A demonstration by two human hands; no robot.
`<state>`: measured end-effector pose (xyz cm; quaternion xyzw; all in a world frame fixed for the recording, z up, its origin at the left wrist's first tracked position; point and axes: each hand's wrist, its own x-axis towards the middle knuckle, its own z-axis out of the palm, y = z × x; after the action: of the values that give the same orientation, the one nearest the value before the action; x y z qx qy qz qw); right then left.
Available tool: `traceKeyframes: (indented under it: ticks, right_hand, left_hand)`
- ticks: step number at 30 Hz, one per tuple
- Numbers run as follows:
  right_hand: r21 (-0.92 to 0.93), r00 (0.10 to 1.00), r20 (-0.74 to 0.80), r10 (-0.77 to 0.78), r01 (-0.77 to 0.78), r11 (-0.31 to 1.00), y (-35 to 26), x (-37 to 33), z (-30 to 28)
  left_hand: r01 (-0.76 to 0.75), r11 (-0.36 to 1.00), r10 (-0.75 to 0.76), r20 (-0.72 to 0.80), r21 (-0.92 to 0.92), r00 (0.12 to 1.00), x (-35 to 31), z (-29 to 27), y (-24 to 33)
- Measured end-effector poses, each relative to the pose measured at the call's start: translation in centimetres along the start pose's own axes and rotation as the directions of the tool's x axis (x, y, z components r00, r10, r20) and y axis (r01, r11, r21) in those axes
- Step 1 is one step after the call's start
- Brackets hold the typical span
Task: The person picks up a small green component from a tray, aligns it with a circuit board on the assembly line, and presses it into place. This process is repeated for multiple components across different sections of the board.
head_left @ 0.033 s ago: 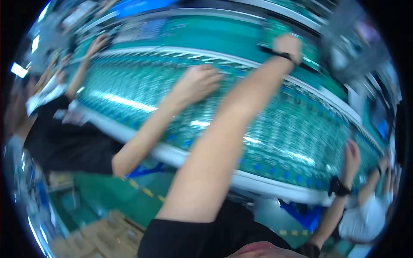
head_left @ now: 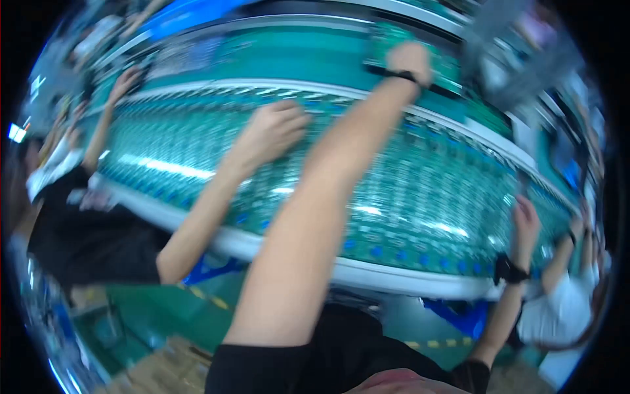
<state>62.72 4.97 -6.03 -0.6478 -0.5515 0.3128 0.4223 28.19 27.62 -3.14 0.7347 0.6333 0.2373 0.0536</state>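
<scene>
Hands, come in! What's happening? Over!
Left hand at green board, grip blurred. Right hand by glossy green surface, grip unclear. Co-worker's hand nearby, to the left.

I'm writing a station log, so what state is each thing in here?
Left hand: blurred, grip unclear.
Green circuit board: partly covered by that hand.
Black wristband: worn, fastened.
Right hand: raised, grip unclear.
Black watch: worn, fastened.
Green ribbed surface: shiny with reflections.
Co-worker's nearest hand: fingers curled, over that surface.
</scene>
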Motion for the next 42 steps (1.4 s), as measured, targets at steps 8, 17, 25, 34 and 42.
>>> traceKeyframes:
  ticks: [8, 17, 25, 34, 42]
  right_hand:
    - [-0.182, 0.997, -0.039, -0.059, 0.051, 0.982, -0.4, 0.8, -1.9]
    - [-0.507, 0.962, -0.039, -0.27, 0.214, 0.835, -1.1, 3.2, -1.1]
    - [-0.503, 0.949, -0.025, -0.314, 0.259, 0.825, 0.4, 4.6, -1.0]
    - [-0.465, 0.939, 0.039, -0.343, 0.321, 0.825, 0.6, 5.6, -1.4]
    - [-0.651, 0.938, 0.214, -0.273, 0.345, 0.677, 0.0, 7.8, -1.8]
  left_hand:
    - [-0.142, 0.985, 0.09, -0.422, -0.094, 0.902, 0.7, 0.8, 0.4]
    - [-0.164, 0.408, -0.022, -0.19, -0.898, 0.982, -3.2, -4.6, 6.2]
    - [0.059, 0.031, 0.189, 0.064, -0.998, 0.98, -14.8, -14.9, 10.2]
    - [0.165, 0.001, 0.189, 0.162, -0.986, 0.968, -20.1, -17.1, 10.5]
    - [0.317, -0.071, 0.205, 0.297, -0.946, 0.933, -22.3, -14.6, 10.1]
